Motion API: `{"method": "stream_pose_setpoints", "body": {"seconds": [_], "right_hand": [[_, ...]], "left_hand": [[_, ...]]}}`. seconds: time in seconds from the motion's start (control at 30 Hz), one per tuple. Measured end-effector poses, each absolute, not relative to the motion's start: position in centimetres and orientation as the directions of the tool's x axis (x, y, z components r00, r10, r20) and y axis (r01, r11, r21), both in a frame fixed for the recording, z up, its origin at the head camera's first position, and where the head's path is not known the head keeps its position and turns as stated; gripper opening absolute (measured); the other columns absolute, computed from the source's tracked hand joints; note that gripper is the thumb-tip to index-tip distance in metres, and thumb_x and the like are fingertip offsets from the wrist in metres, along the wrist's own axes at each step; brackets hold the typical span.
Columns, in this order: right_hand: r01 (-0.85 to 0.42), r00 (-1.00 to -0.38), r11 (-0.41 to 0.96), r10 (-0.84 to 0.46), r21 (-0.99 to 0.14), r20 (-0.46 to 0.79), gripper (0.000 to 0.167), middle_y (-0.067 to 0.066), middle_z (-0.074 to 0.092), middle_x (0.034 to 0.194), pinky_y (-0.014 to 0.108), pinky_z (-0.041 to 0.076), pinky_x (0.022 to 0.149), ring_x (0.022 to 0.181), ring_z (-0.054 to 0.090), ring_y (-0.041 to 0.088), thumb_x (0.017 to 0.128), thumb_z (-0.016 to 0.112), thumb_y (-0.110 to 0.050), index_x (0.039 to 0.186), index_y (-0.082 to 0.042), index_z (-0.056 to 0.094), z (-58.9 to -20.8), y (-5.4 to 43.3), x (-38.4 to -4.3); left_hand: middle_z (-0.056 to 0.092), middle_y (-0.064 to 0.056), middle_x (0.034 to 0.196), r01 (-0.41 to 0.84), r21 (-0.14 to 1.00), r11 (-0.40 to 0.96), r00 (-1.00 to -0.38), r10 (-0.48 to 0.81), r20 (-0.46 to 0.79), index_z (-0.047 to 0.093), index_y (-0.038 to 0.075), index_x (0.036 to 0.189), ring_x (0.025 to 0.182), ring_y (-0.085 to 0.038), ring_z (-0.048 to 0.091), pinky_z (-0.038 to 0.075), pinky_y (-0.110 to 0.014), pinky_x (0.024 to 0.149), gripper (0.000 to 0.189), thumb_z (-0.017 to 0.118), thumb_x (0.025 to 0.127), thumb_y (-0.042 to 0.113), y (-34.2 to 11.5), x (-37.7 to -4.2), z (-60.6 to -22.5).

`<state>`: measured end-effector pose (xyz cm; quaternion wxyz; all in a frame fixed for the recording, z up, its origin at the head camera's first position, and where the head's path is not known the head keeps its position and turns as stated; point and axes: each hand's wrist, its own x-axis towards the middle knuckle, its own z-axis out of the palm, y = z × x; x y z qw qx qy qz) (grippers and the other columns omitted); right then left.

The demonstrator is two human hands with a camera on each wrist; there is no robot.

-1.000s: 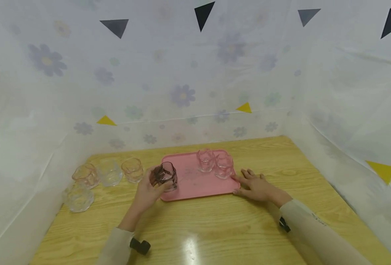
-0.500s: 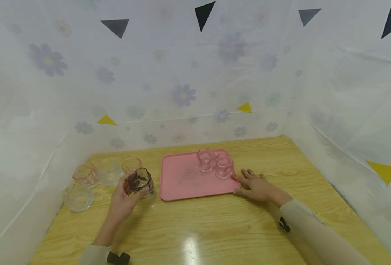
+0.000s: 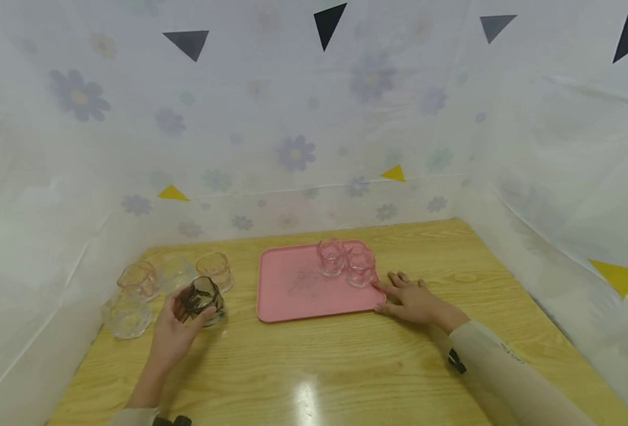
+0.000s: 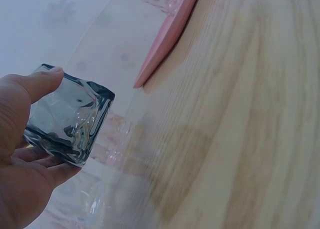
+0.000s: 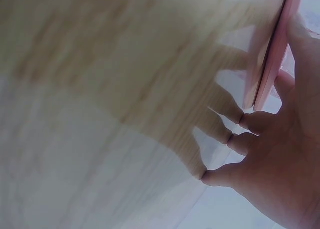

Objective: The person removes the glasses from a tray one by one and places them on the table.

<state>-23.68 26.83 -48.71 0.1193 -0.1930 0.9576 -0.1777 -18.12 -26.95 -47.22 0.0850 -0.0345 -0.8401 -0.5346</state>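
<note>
My left hand [image 3: 172, 334] grips a dark smoky glass cup [image 3: 205, 300] between thumb and fingers, left of the pink tray. In the left wrist view the faceted glass cup [image 4: 70, 114] shows grey-blue, held at its sides above the table. At the right end of the pink tray [image 3: 303, 296], my right hand [image 3: 412, 300] lies with fingers spread, its thumb and forefinger touching the tray's edge. In the right wrist view its fingertips [image 5: 215, 176] rest on the table. Two pinkish clear glass cups [image 3: 331, 258] [image 3: 360, 267] stand at the tray's back right.
Left of the tray, several glass cups stand on the wooden table: an amber-tinted cup [image 3: 214, 271], another amber one [image 3: 139, 281], a clear cup [image 3: 174, 269] and a clear cup [image 3: 127, 318] nearer the front. White flowered cloth [image 3: 292, 118] walls the back and sides.
My left hand has carried the dark glass cup leftward, from over the tray's left end to in front of the amber and clear cups. The right hand and tray stay put.
</note>
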Motion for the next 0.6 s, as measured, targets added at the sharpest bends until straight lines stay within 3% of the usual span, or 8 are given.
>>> {"method": "stream_pose_setpoints", "body": {"seconds": [0.07,0.27,0.37,0.47,0.6], "right_hand": [[-0.326,-0.898,0.864,-0.41,-0.384,-0.161,0.08,0.027,0.017,0.173,0.086,0.005,0.117,0.16,0.01,0.053,0.102,0.05,-0.07,0.167,-0.027,0.033,-48.7,26.8,-23.7],[-0.325,-0.896,0.863,-0.411,-0.386,-0.165,0.079,0.028,0.017,0.173,0.086,0.005,0.117,0.16,0.01,0.054,0.102,0.051,-0.069,0.167,-0.027,0.033,-48.6,26.8,-23.7],[-0.324,-0.897,0.864,-0.41,-0.385,-0.165,0.079,0.028,0.017,0.173,0.086,0.005,0.117,0.16,0.01,0.053,0.102,0.051,-0.069,0.167,-0.027,0.033,-48.5,26.8,-23.7],[-0.328,-0.896,0.863,-0.413,-0.384,-0.163,0.08,0.028,0.017,0.173,0.086,0.005,0.117,0.16,0.01,0.054,0.102,0.051,-0.069,0.167,-0.027,0.034,-48.5,26.8,-23.7],[-0.324,-0.895,0.861,-0.413,-0.391,-0.167,0.08,0.028,0.017,0.173,0.086,0.005,0.117,0.16,0.01,0.053,0.102,0.052,-0.07,0.167,-0.027,0.034,-48.4,26.7,-23.6]], "left_hand": [[0.043,-0.028,0.157,0.144,0.891,0.431,-0.983,-0.042,0.179,0.026,-0.005,0.16,0.144,-0.041,0.047,0.034,0.004,0.099,0.082,0.076,0.1,0.021,-27.3,-18.0,-47.2],[0.049,-0.028,0.153,0.101,0.895,0.434,-0.979,-0.117,0.168,0.029,-0.005,0.159,0.122,0.003,0.051,0.038,0.003,0.096,0.081,0.077,0.099,0.021,-28.4,-17.8,-47.4],[0.051,-0.03,0.15,0.106,0.892,0.439,-0.972,-0.144,0.187,0.032,-0.006,0.157,0.115,0.013,0.049,0.04,0.003,0.094,0.08,0.078,0.098,0.019,-28.9,-17.8,-47.6],[0.052,-0.028,0.149,0.096,0.891,0.443,-0.967,-0.172,0.19,0.033,-0.006,0.156,0.116,0.01,0.051,0.041,0.003,0.093,0.078,0.079,0.097,0.017,-29.5,-17.9,-47.8],[0.048,-0.029,0.153,0.038,0.892,0.45,-0.97,-0.199,0.142,0.029,-0.003,0.16,0.133,-0.021,0.056,0.038,0.004,0.091,0.084,0.079,0.097,0.021,-30.2,-17.6,-47.7]]}}
